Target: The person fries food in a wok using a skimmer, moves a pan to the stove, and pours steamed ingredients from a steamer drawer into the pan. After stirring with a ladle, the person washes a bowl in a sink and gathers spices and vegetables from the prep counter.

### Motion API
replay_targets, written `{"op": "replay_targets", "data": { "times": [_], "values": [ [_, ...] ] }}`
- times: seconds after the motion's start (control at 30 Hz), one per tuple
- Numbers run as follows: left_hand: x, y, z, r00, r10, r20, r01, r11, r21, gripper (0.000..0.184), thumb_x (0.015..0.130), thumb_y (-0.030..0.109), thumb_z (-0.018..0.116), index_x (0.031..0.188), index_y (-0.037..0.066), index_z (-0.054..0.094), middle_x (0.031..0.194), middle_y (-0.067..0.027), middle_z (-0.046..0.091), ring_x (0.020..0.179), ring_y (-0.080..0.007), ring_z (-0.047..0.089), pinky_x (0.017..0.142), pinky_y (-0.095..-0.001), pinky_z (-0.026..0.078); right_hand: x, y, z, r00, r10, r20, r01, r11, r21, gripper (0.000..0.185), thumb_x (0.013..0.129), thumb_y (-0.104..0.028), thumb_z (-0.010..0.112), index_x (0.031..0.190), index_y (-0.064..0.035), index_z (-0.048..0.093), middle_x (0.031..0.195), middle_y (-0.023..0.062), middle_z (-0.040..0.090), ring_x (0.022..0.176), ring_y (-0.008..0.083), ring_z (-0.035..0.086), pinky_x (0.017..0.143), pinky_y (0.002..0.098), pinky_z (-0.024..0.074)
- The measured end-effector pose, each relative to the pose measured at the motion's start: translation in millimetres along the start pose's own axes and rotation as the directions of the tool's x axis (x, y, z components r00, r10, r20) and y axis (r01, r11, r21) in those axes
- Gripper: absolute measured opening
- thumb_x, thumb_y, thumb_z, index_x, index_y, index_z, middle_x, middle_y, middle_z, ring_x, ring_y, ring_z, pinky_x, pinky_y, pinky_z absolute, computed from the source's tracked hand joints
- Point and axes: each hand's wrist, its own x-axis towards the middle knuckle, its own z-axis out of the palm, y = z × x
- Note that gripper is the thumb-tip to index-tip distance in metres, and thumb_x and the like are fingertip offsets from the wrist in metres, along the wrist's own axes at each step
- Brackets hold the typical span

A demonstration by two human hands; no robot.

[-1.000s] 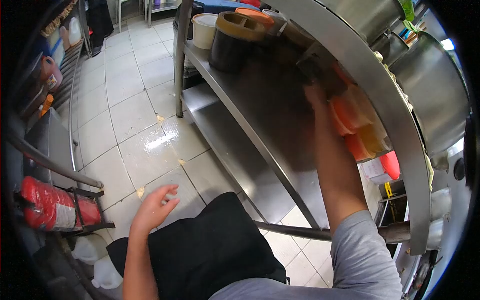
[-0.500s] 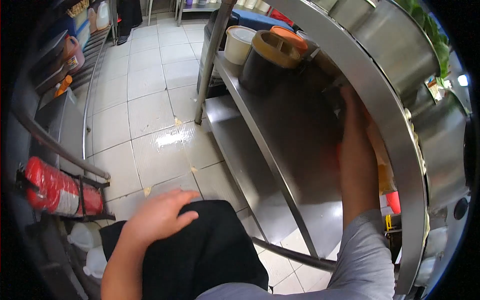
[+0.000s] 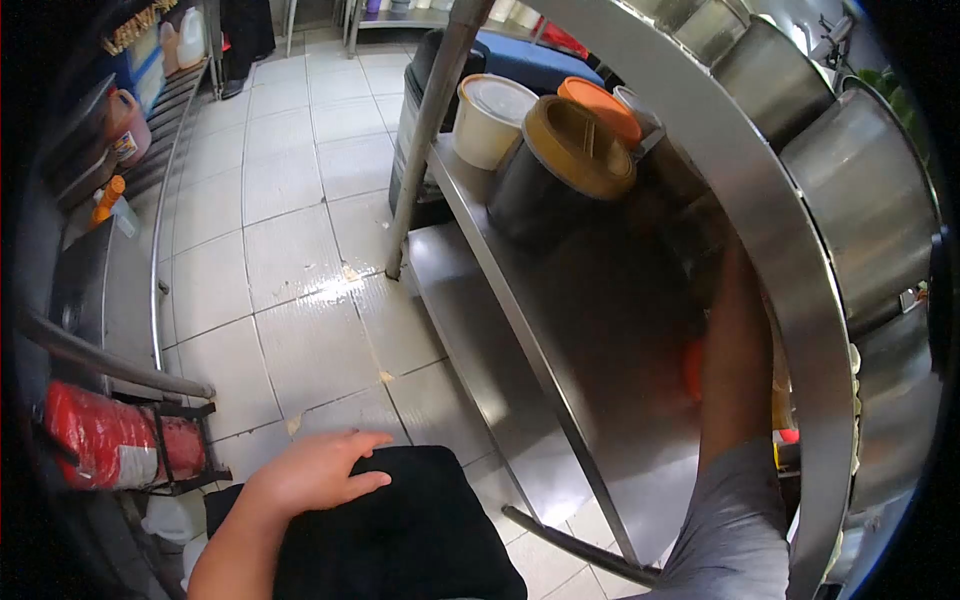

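My left hand (image 3: 322, 472) hovers over my black-clad knee (image 3: 400, 530), thumb apart from the fingers, holding nothing. My right forearm (image 3: 738, 370) reaches deep under the steel counter top (image 3: 790, 210), above the steel shelf (image 3: 610, 370). Shadow and the counter edge hide my right hand, so its fingers and anything in them cannot be made out. To the left of that reach stand a dark bin with a brown lid (image 3: 580, 150), a white lidded tub (image 3: 490, 120) and an orange lid (image 3: 600, 110). Something red (image 3: 694, 368) shows beside my forearm.
Large steel pots (image 3: 860, 190) stand along the counter top at right. A red fire extinguisher (image 3: 105, 435) lies at lower left, near a slatted rack (image 3: 180, 110) with jugs. The tiled floor (image 3: 290, 250) has wet patches and scraps. Another person's dark-clad legs (image 3: 245, 45) show at the back.
The view has shifted, so the shelf and tubs appear lower. My right hand, dimly visible before, has gone out of sight under the counter. My left hand stays near my knee, still open.
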Motion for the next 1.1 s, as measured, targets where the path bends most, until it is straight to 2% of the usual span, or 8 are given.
{"op": "replay_targets", "data": {
  "times": [0.4, 0.67, 0.73, 0.83, 1.1],
  "values": [
    [15.6, 7.1, 2.7, 0.995, 0.095, -0.018, -0.094, 0.995, 0.027, 0.052, 0.085, 0.038, 0.061, 0.127, 0.009, 0.049, 0.108, -0.0171, 0.061, 0.100, -0.0344, 0.059, 0.084, -0.0400, 0.047, -31.4, 6.1, -10.5, 0.999, 0.006, 0.039, -0.006, 1.000, -0.005, 0.072, 0.077, -0.031, 0.066, 0.140, -0.0155, 0.037, 0.137, 0.0174, 0.045, 0.127, 0.0333, 0.042, 0.107, 0.0393, 0.0316],
    [17.0, 9.9, 8.8, 0.995, 0.102, -0.021, -0.101, 0.994, 0.028, 0.050, 0.085, 0.037, 0.061, 0.126, 0.011, 0.050, 0.109, -0.0155, 0.061, 0.101, -0.0328, 0.059, 0.085, -0.0395, 0.047, -52.3, 6.2, -23.5, 0.997, 0.008, 0.075, -0.007, 1.000, -0.013, 0.073, 0.076, -0.031, 0.067, 0.141, -0.0158, 0.037, 0.137, 0.0170, 0.045, 0.127, 0.0330, 0.042, 0.107, 0.0392, 0.0310],
    [17.7, 0.8, 13.2, 0.988, 0.146, -0.043, -0.144, 0.989, 0.045, 0.052, 0.085, 0.037, 0.062, 0.127, 0.010, 0.050, 0.105, -0.0155, 0.061, 0.092, -0.0318, 0.061, 0.079, -0.0383, 0.049, -52.3, 5.1, -25.2, 0.997, 0.006, 0.073, -0.005, 1.000, -0.015, 0.073, 0.076, -0.031, 0.067, 0.141, -0.0159, 0.037, 0.137, 0.0169, 0.045, 0.128, 0.0330, 0.041, 0.107, 0.0391, 0.0308],
    [10.7, 0.3, 10.1, 0.995, 0.091, -0.029, -0.090, 0.996, 0.029, 0.050, 0.085, 0.037, 0.061, 0.126, 0.012, 0.050, 0.107, -0.0150, 0.062, 0.099, -0.0334, 0.059, 0.085, -0.0396, 0.047, -46.8, 3.6, -21.7, 0.997, 0.012, 0.072, -0.011, 1.000, -0.013, 0.074, 0.076, -0.031, 0.068, 0.141, -0.0160, 0.037, 0.137, 0.0168, 0.045, 0.128, 0.0329, 0.041, 0.107, 0.0391, 0.0305],
    [1.4, -15.3, -2.4, 1.000, 0.010, -0.013, -0.010, 1.000, -0.016, 0.051, 0.085, 0.037, 0.061, 0.127, 0.011, 0.050, 0.107, -0.0156, 0.061, 0.099, -0.0334, 0.058, 0.084, -0.0390, 0.047, 0.1, -1.5, -11.8, 0.999, 0.012, 0.047, -0.011, 1.000, -0.029, 0.075, 0.075, -0.031, 0.069, 0.141, -0.0163, 0.036, 0.138, 0.0165, 0.044, 0.128, 0.0326, 0.040, 0.108, 0.0390, 0.0299]
  ]
}}
